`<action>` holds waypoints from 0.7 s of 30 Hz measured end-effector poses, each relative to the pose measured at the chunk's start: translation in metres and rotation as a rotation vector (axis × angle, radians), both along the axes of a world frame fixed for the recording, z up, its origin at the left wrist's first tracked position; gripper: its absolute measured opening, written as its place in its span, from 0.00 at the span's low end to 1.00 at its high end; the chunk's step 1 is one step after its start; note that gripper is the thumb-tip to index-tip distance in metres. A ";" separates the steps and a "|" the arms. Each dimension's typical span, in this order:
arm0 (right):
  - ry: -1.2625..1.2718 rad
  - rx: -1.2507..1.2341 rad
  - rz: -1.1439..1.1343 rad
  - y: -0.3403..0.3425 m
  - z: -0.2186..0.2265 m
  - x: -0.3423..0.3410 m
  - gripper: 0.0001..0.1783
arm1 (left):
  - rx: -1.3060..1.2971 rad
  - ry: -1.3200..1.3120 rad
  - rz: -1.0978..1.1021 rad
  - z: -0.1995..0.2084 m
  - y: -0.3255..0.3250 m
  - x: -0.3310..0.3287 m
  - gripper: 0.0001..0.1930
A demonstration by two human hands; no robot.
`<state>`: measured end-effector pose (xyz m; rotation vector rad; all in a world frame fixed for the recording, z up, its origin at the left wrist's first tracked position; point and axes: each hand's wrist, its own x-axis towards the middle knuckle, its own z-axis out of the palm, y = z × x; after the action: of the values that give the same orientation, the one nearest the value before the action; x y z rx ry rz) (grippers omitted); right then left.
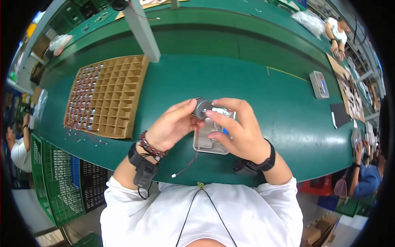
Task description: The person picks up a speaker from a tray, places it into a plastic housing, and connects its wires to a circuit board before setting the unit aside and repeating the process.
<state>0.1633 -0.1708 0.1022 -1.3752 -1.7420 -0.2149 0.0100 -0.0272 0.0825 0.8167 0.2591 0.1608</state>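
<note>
My left hand (168,126) is closed around a dark grey, round, motor-like part (202,108), its thumb on the rim. A thin red wire (192,159) runs down below the hands to a small white connector (173,175). My right hand (242,129) bends over the part from the right. Its index fingertip touches the part's flat end, another finger is by the edge, and the thumb stands apart. Under my hands is a pale grey tray (200,147) with a blue item and a greenish item, both partly hidden by my right hand.
A divided cardboard box (117,96) at left holds several metallic parts with red wires in its left columns. A small tray (319,85), a black sheet (340,116) and a cardboard sheet (344,84) lie at right. A grey post (142,31) rises behind. Green crates (61,181) stand left. Other people work at both sides.
</note>
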 end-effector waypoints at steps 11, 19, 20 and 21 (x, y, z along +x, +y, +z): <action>0.140 -0.161 0.025 -0.011 -0.025 0.011 0.27 | 0.053 0.117 -0.053 -0.017 -0.031 0.022 0.19; 0.652 -0.391 0.111 -0.019 -0.022 0.006 0.22 | 1.026 0.041 0.142 -0.014 -0.028 0.008 0.22; 0.889 -0.448 0.141 -0.021 -0.025 0.002 0.22 | 1.313 -0.023 0.264 -0.016 -0.029 0.006 0.23; 1.128 -0.498 0.166 -0.022 -0.026 0.000 0.22 | 1.308 -0.023 0.258 -0.017 -0.031 0.004 0.23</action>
<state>0.1637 -0.1930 0.0759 -1.2579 -0.9264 0.9717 0.0139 -0.0583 0.0660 2.0758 0.2187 0.6137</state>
